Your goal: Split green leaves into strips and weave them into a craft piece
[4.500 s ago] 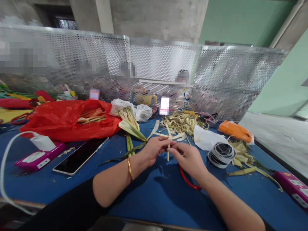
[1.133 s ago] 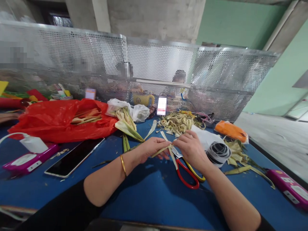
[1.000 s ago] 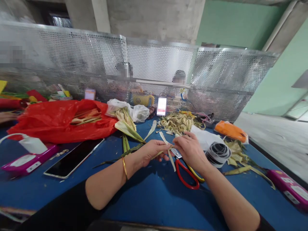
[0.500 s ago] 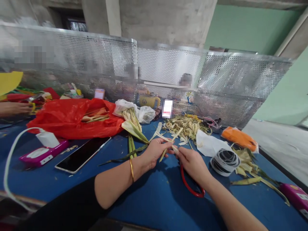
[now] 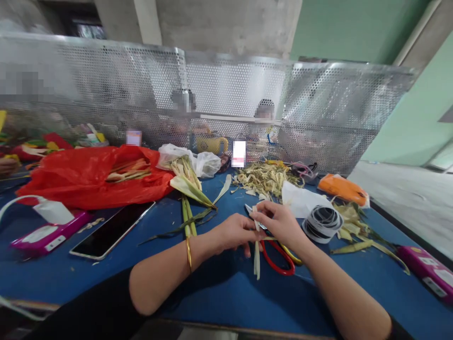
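Note:
My left hand (image 5: 236, 232) and my right hand (image 5: 279, 222) meet over the blue table (image 5: 219, 293), both pinched on pale leaf strips (image 5: 256, 257). The strips hang down from my fingers toward me. Red-handled scissors (image 5: 278, 252) lie on the table just under and behind my right hand. A gold bangle sits on my left wrist.
A red plastic bag (image 5: 88, 177) with leaves lies at left, green stalks (image 5: 189, 198) beside it. A phone (image 5: 111, 230), a pink device (image 5: 46, 233), a tape roll (image 5: 323, 223), leaf scraps (image 5: 264, 177), an orange packet (image 5: 341, 189) and a perforated metal screen (image 5: 226, 101) surround the work spot.
The strips were crossed and angled upward between my hands; now they hang downward from my fingers. The scissors' handles show more fully under my right hand.

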A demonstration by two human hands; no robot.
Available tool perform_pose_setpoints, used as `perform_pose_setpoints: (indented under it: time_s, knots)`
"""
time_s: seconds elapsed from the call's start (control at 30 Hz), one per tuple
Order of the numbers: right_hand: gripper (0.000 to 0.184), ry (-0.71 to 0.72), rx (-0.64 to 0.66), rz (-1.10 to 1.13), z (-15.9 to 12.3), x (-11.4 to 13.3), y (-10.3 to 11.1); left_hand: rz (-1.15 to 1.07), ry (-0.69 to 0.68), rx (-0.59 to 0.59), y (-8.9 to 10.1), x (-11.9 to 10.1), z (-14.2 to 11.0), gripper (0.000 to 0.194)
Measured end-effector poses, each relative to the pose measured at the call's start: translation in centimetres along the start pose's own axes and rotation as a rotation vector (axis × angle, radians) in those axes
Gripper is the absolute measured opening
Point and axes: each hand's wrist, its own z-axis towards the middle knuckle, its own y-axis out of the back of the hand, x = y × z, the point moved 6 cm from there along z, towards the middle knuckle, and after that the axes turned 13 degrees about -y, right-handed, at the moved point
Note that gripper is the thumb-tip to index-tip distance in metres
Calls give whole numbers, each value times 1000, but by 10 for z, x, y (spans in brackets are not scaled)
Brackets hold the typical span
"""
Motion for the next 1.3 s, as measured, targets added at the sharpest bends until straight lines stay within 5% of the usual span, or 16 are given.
perform_pose_setpoints:
  time_s: [0.1, 0.33, 0.93, 1.3]
  knots:
    - [23, -21, 102, 152, 0, -4, -10, 36, 43, -4, -7, 2, 0, 49]
    - [8, 211, -204, -243, -14, 15, 1, -85, 74, -273, 8, 6, 2, 50]
    - [16, 495, -402, -433, -31, 30, -11, -228, 91, -436, 16, 15, 3, 26]
    - [15, 262, -385, -234, -8, 7, 9, -160, 37, -93, 0, 7, 1, 34]
